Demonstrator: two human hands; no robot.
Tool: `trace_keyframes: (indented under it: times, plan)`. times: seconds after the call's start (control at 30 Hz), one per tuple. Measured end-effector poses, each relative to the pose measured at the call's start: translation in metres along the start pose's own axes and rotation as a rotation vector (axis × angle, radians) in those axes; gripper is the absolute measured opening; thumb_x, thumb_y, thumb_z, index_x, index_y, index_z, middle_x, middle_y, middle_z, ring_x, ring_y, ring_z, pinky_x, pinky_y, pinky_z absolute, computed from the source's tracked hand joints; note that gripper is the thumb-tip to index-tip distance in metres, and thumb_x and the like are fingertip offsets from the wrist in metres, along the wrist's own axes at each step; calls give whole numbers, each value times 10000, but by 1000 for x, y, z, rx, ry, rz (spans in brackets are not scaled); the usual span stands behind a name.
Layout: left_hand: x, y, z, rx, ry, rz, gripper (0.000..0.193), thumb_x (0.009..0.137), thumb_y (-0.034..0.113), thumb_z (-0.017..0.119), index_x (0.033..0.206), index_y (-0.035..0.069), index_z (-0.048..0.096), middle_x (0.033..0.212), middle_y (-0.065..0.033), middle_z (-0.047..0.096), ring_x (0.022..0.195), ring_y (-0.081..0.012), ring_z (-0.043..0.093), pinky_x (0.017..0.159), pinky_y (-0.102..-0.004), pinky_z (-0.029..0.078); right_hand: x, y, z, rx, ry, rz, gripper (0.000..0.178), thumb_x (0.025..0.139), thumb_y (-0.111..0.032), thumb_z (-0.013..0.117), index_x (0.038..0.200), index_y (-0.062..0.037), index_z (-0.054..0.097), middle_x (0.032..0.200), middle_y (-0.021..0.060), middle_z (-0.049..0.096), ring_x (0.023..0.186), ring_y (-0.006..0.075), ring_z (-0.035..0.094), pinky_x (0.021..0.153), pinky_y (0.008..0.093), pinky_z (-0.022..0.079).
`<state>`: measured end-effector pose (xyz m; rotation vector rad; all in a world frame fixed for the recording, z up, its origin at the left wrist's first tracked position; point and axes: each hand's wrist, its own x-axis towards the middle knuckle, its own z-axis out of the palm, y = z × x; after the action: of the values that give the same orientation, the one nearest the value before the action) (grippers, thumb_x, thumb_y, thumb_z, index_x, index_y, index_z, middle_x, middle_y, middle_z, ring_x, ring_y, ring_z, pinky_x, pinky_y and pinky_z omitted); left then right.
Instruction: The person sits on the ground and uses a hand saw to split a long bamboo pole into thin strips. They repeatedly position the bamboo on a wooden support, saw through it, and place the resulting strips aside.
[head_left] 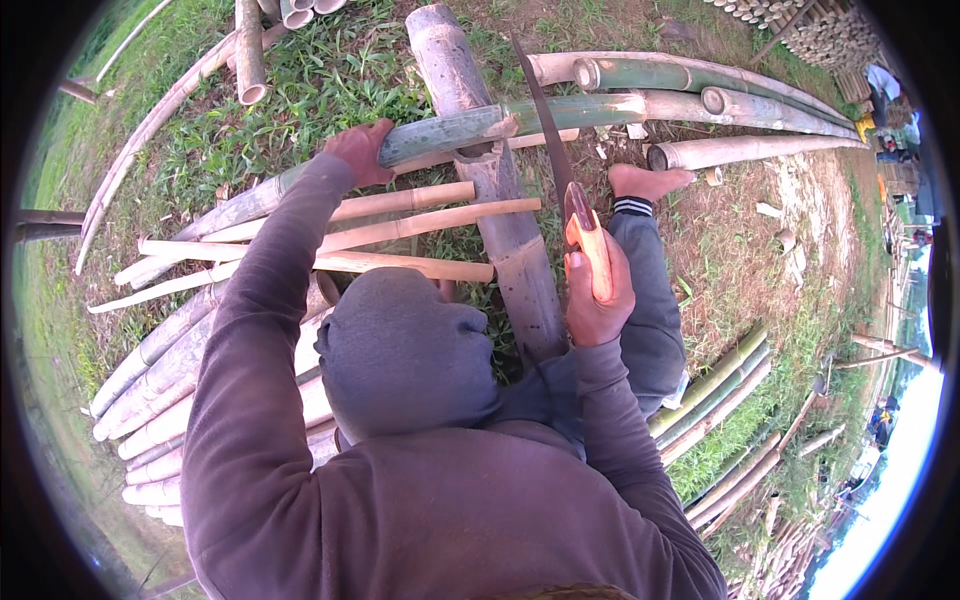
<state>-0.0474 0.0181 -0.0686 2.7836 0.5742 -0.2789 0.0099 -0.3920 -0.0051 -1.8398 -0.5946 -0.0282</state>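
Note:
My left hand [362, 152] is wrapped over a long green bamboo pole [440, 136]. That pole lies across a thick, weathered bamboo log [522, 275], which runs away from me along the ground. In my right hand [600, 305] is a handsaw [592, 245], gripped by its orange-brown wooden handle. Its dark, narrow blade points away from me and passes the pole just right of the log. Whether the teeth touch the bamboo, I cannot tell. My bare foot [648, 182] rests right of the blade, close to the pole.
Split bamboo strips [430, 221] lie left of the log, with several pale poles [165, 370] nearer me. More poles [740, 152] stretch to the far right. Green poles [715, 385] lie at the lower right. A stack of cut bamboo [825, 42] stands at the back right.

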Motion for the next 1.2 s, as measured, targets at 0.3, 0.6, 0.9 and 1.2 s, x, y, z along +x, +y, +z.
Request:
trace_keyframes:
  times: [0.3,0.6,0.9,1.2]
  plan:
    - [5,31,-4,23,-50,-136,668,792,467,844,1337,178,587,1159,-174,765,1106,-389,744,969,-523,583,8,-19,-9,-141,-16,-34,473,1006,-89,709,1425,92,585,1281,216,729,1156,239,722,1002,357,564]
    - [7,27,0,17,-39,-138,644,823,435,838,1361,188,585,1180,-133,769,1113,-357,747,981,-487,591,-42,-55,-41,-96,-40,70,470,1036,-125,669,1426,117,569,1253,202,723,1073,220,716,906,351,587]
    - [1,32,-10,38,-15,-134,657,820,433,836,1387,205,597,1183,-117,771,1104,-340,751,977,-479,598,56,16,14,-171,-3,-160,430,989,-140,756,1342,83,651,1228,194,748,1111,237,715,980,359,563]
    - [7,24,3,34,-5,-108,668,815,442,841,1390,208,594,1171,-126,772,1084,-334,757,966,-464,604,-5,-36,-19,-90,-33,-65,431,1042,-132,684,1395,100,601,1222,179,737,994,192,719,857,318,597]
